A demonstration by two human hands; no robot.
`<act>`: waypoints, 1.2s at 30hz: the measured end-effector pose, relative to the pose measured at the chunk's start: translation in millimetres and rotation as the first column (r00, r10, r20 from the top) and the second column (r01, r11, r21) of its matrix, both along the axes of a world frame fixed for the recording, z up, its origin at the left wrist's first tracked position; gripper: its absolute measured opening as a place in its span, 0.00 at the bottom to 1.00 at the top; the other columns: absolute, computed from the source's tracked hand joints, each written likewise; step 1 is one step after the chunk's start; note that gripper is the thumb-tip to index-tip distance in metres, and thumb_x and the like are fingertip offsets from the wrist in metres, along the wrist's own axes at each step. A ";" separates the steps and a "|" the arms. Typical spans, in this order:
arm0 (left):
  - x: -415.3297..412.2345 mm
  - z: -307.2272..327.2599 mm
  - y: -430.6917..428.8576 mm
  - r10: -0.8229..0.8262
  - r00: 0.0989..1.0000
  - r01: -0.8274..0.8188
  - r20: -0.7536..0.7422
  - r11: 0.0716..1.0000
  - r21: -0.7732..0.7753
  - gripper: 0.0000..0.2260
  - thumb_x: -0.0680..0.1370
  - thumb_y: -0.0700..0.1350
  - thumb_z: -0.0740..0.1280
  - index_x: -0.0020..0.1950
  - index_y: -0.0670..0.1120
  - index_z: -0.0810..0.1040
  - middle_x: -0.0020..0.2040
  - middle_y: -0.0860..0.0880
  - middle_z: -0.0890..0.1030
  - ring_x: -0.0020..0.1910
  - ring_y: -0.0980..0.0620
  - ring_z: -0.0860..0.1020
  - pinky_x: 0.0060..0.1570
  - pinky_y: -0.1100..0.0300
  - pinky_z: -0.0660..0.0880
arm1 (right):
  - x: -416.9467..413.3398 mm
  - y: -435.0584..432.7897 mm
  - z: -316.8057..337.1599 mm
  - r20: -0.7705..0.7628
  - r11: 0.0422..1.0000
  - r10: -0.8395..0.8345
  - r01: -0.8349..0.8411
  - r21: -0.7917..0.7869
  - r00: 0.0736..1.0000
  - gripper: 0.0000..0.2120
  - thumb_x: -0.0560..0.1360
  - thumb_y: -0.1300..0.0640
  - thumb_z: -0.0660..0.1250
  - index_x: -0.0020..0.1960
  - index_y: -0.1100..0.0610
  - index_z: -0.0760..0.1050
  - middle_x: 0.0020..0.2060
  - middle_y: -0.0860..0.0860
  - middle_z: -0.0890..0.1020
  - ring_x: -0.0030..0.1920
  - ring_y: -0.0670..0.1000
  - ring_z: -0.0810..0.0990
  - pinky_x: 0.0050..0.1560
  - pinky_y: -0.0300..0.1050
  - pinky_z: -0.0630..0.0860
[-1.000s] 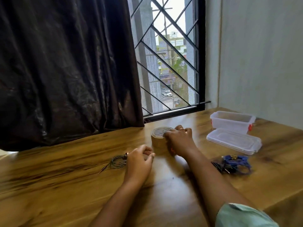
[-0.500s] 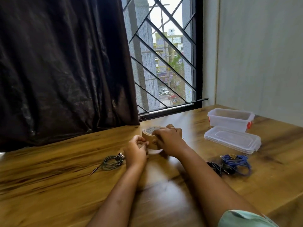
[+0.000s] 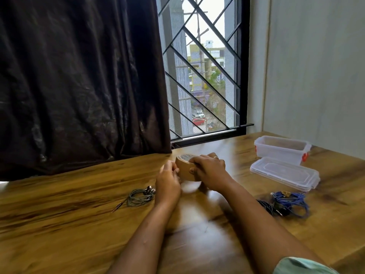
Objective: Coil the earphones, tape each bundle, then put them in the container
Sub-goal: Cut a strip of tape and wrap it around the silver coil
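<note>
The right hand [image 3: 210,173] has its grip closed around the brown tape roll [image 3: 185,169], lifted a bit above the table [image 3: 59,224] and tilted. The left hand [image 3: 167,182] is at the roll's left edge, fingers pinched narrow, prob. searching for the tape end; I cannot tell if it already holds the end. The grey earphones [image 3: 139,197] lie coiled but untaped on the table, just left of the left wrist. The blue earphones [image 3: 290,200] and a black cable [image 3: 266,206] are loose, right of the right forearm. The container [image 3: 282,149] stands open at far right, w/ its lid [image 3: 284,173] in front.

Risks, in my judgement: the tape end can stick back or tear thin if pulled at an angle. Also the left forearm is near the grey coil, so a careless move may push it and it opens again before taping.
</note>
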State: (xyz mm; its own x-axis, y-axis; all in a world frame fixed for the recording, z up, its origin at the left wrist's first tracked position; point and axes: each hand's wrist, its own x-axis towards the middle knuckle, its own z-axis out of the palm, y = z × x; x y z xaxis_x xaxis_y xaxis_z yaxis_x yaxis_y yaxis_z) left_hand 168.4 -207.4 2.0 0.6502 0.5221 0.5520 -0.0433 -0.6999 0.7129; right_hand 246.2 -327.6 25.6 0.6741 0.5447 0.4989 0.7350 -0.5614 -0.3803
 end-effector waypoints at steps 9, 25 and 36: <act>-2.4 5.4 3.0 0.053 0.986 -0.052 0.159 0.999 -0.016 0.12 0.71 0.40 0.73 0.55 0.45 0.82 0.53 0.49 0.81 0.49 0.50 0.79 0.51 0.54 0.77 | 4.3 5.1 -2.4 -0.142 0.977 0.063 -0.032 0.210 0.988 0.12 0.79 0.53 0.62 0.61 0.48 0.76 0.54 0.47 0.81 0.59 0.53 0.68 0.56 0.48 0.65; -9.9 11.5 -6.5 0.198 0.968 -0.214 0.153 0.972 0.100 0.07 0.75 0.46 0.69 0.52 0.49 0.83 0.53 0.54 0.81 0.48 0.54 0.79 0.44 0.60 0.75 | -3.6 15.3 -7.9 -0.334 0.877 0.281 -0.099 0.471 0.900 0.09 0.79 0.58 0.62 0.46 0.44 0.75 0.47 0.52 0.80 0.50 0.51 0.76 0.43 0.32 0.70; -8.0 11.9 -2.5 0.210 0.956 -0.212 0.204 0.977 -0.009 0.02 0.72 0.45 0.72 0.44 0.50 0.83 0.48 0.55 0.82 0.43 0.55 0.78 0.41 0.58 0.76 | -15.8 14.3 -1.8 -0.342 0.831 0.373 -0.147 0.536 0.863 0.05 0.79 0.62 0.62 0.50 0.54 0.74 0.41 0.47 0.78 0.39 0.39 0.74 0.36 0.26 0.70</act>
